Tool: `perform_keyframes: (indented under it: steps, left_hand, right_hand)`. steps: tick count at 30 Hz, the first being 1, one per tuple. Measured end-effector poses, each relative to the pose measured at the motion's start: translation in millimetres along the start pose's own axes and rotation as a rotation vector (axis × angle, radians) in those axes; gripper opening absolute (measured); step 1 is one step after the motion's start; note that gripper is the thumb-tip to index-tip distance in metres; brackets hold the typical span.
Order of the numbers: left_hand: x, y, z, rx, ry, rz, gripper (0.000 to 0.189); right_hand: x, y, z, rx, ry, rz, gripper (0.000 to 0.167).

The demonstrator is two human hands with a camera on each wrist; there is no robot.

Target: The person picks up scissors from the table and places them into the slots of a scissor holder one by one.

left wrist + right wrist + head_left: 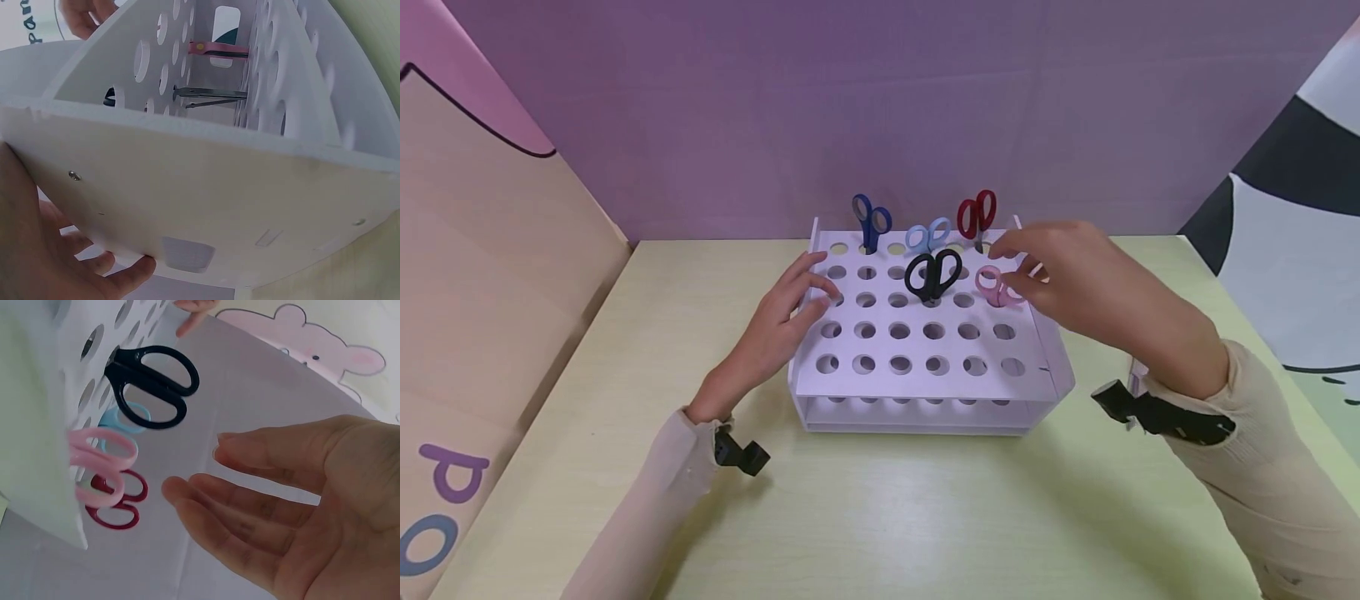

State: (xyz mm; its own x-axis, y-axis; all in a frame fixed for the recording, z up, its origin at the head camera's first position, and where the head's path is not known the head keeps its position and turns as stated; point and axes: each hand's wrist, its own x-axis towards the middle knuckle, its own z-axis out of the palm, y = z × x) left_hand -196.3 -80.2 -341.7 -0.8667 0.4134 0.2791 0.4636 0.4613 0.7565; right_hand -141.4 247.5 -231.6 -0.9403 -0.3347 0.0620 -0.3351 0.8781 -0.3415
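A white rack [917,383] with rows of round holes stands on the table. My left hand [778,321] rests against its left side, fingertips at the side panel [156,181]. Over the rack's right end my right hand [1067,279] hovers with relaxed, parted fingers holding nothing. Nearest to it are the pink scissors [992,287], handles up in a hole; the right wrist view shows a gap between fingertips and handles. Black scissors [932,279] stand left of them. Farther back are light blue scissors [928,236], red scissors [977,215] and dark blue scissors [871,223].
The rack sits near the back of a pale wooden table [880,508], before a purple backdrop [775,117]. Printed panels flank both sides. Below the rack's top, blades [209,94] show between its shelves. Black straps [1180,417] sit on both wrists.
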Motion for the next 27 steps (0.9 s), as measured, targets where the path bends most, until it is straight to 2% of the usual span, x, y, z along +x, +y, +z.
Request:
perform_keyframes:
  steps: [6,17,27]
  left_hand:
    - [-0.8,-1.5,-0.2,-0.001,0.007,-0.006,0.021]
    - [0.6,-2.7,1.0,-0.020,0.003,0.012,0.026]
    - [1.1,-5.2,2.0,-0.017,0.010,0.007,0.026]
  right_hand:
    - [-8.7,14,1,0.027,0.063,0.008,0.034]
    - [-28.4,46,8,0.068,0.285,-0.024,0.032]
    - [-29.7,76,19,0.064,0.341,0.050,0.027]
